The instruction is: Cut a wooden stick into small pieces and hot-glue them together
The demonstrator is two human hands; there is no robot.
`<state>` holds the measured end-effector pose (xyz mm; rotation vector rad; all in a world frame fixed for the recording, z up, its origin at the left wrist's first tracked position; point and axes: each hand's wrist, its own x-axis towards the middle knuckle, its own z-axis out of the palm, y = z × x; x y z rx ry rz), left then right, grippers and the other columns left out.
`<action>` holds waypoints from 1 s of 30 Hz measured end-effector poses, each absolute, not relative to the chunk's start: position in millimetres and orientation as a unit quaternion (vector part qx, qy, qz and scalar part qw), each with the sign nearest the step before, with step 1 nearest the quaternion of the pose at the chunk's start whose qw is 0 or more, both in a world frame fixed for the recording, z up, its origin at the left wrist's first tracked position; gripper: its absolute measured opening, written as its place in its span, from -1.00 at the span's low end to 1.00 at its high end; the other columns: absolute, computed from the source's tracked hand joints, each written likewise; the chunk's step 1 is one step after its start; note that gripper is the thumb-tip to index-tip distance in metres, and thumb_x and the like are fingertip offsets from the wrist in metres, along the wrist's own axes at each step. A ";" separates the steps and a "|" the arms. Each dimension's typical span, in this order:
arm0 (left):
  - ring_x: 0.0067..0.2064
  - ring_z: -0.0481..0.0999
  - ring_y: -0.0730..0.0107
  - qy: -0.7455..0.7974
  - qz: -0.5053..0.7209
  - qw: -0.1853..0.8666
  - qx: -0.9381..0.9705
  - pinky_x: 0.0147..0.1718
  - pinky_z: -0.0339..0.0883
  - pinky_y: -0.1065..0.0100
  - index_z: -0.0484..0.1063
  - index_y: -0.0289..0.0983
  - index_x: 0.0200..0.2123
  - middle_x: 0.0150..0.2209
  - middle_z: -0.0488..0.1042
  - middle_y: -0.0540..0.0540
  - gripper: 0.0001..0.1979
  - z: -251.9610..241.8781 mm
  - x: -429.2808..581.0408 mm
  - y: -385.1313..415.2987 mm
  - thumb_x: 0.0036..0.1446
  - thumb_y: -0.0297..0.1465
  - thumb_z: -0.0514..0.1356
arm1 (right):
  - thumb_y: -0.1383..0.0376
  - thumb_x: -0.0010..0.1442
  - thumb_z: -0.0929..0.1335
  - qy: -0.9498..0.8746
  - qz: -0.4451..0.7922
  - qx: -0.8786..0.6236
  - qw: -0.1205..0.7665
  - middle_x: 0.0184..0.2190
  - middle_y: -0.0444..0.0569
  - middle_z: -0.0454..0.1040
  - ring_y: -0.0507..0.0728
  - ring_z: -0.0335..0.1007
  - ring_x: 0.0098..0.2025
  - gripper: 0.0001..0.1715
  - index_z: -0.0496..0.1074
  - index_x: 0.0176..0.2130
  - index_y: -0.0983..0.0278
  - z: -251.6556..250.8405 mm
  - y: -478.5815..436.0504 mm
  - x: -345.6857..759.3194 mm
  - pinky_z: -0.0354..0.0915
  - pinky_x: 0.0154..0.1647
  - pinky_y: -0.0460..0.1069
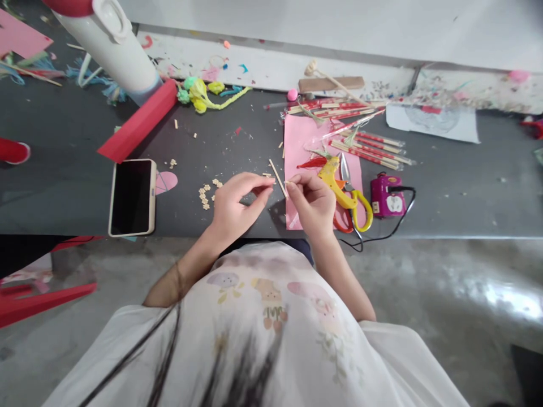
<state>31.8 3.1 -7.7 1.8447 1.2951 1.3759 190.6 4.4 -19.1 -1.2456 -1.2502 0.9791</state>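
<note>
Works over a long, flat, dark grey surface (458, 198), with a rectangular pink paper sheet (297, 135) on it, partly behind the right hand (316, 203). Holds thumb and fingertips nearly together on the right and left hand (237, 198) — cannot tell whether gripping anything tiny. Has a thin, straight, pale stick (276, 176) slanting between the hands — and small, pale, flower-shaped pieces (205, 201) beside the left.

Odds and ends along the dark table (237, 148)

Left of the left hand (237, 203) lies a phone (132, 198), screen dark, beside a pink oval (167, 182). Ahead and left of that hand are a red folded strip (139, 121), a red-topped white bottle (108, 53) and yellow-green yarn (199, 96). Ahead of the right hand (314, 203) sits a pink ball (292, 94); ahead and well right, a white sheet (460, 127) with a drawing.
</note>
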 end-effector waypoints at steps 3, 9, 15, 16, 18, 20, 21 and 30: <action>-0.32 0.53 0.50 0.458 0.517 0.195 0.696 -0.26 0.42 0.42 0.55 -0.23 -0.28 -0.34 0.60 -0.02 -0.90 -6.3 34.5 0.0 0.10 -0.46 0.26 | 0.24 0.16 0.39 -0.560 0.376 -0.518 0.526 -0.55 -0.23 0.22 -0.05 0.11 -0.51 -0.90 0.44 -0.32 0.23 -15.5 -0.1 188.4 0.14 -0.47 -0.08; -0.31 0.53 0.45 0.472 0.515 0.198 0.688 -0.26 0.40 0.36 0.55 -0.20 -0.31 -0.35 0.60 -0.03 -0.93 -6.3 36.1 -4.9 0.13 -0.41 0.25 | 0.31 0.19 0.38 -0.649 0.268 -0.496 0.512 -0.51 -0.20 0.28 -0.03 0.21 -0.45 -0.97 0.45 -0.31 0.23 -5.8 -5.7 187.2 0.21 -0.38 -0.05; -0.34 0.50 0.44 0.495 0.516 0.220 0.663 -0.30 0.38 0.35 0.54 -0.20 -0.37 -0.39 0.58 -0.03 -0.92 -1.3 38.4 -10.3 0.14 -0.37 0.24 | 0.34 0.19 0.37 -0.680 0.205 -0.475 0.520 -0.51 -0.19 0.33 -0.01 0.22 -0.46 -0.96 0.43 -0.33 0.21 -3.5 -7.7 185.7 0.22 -0.41 -0.05; -0.35 0.50 0.44 0.492 0.521 0.222 0.661 -0.31 0.38 0.36 0.54 -0.20 -0.38 -0.40 0.57 -0.03 -0.92 -0.4 38.8 -11.0 0.14 -0.37 0.24 | 0.34 0.19 0.37 -0.680 0.200 -0.475 0.522 -0.51 -0.18 0.34 -0.01 0.22 -0.46 -0.96 0.43 -0.34 0.21 -3.8 -7.9 185.5 0.22 -0.42 -0.05; -0.36 0.49 0.46 0.485 0.527 0.225 0.661 -0.31 0.37 0.37 0.53 -0.21 -0.39 -0.41 0.57 -0.03 -0.93 1.3 39.3 -11.9 0.14 -0.40 0.24 | 0.32 0.19 0.37 -0.681 0.195 -0.475 0.522 -0.50 -0.17 0.36 -0.01 0.22 -0.46 -0.96 0.43 -0.34 0.21 -4.2 -8.4 185.1 0.22 -0.44 -0.05; -0.36 0.48 0.47 0.480 0.527 0.228 0.663 -0.31 0.37 0.37 0.52 -0.21 -0.39 -0.42 0.56 -0.02 -0.93 2.7 39.7 -12.5 0.14 -0.41 0.24 | 0.32 0.19 0.37 -0.683 0.190 -0.477 0.520 -0.49 -0.16 0.38 0.00 0.23 -0.46 -0.95 0.43 -0.35 0.21 -4.4 -8.8 184.7 0.22 -0.45 -0.04; -0.37 0.47 0.47 0.479 0.528 0.232 0.661 -0.31 0.37 0.38 0.52 -0.21 -0.39 -0.42 0.55 -0.02 -0.93 3.2 39.9 -12.6 0.13 -0.41 0.24 | 0.32 0.19 0.37 -0.683 0.189 -0.478 0.519 -0.49 -0.16 0.38 0.00 0.24 -0.46 -0.95 0.43 -0.35 0.21 -4.3 -8.9 184.5 0.23 -0.45 -0.04; -0.44 0.45 0.55 0.472 0.533 0.512 0.481 -0.42 0.37 0.45 0.52 -0.24 -0.40 -0.44 0.52 -0.01 -0.84 -4.1 42.2 -9.3 0.06 -0.27 0.31 | 0.30 0.17 0.40 -0.673 0.212 -0.472 0.528 -0.47 -0.16 0.41 -0.01 0.26 -0.45 -0.97 0.45 -0.33 0.21 -2.7 -8.4 184.2 0.28 -0.41 -0.03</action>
